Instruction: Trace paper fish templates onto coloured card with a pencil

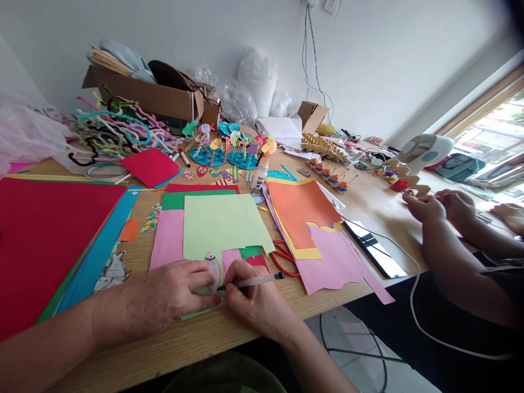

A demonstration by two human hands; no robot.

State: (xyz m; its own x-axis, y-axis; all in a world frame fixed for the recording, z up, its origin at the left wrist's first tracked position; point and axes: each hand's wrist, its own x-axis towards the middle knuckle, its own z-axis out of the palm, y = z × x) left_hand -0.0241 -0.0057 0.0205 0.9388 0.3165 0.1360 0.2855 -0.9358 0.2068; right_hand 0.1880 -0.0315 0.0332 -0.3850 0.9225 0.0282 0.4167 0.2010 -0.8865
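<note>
My right hand point(251, 297) is closed around a pen point(262, 280), its tip down at the lower edge of a paper fish cutout point(212, 267). The fish has scales drawn in dark lines and lies on a light green sheet point(225, 221) whose lower part is cut away. My left hand point(176, 289) lies flat with its fingers spread beside and partly over the fish, on the paper. Beneath the green sheet show pink point(167, 237), green and red sheets. Red-handled scissors point(284, 256) lie right of my right hand, partly under paper.
Big coloured sheets point(49, 229) lie left, with grey animal cutouts point(112, 273) near my left forearm. Behind stand a glue bottle point(260, 176), finished fish crafts point(241, 155) and pipe cleaners point(118, 125). Right are orange paper point(301, 210), a phone point(372, 248) and another person's hands point(442, 207).
</note>
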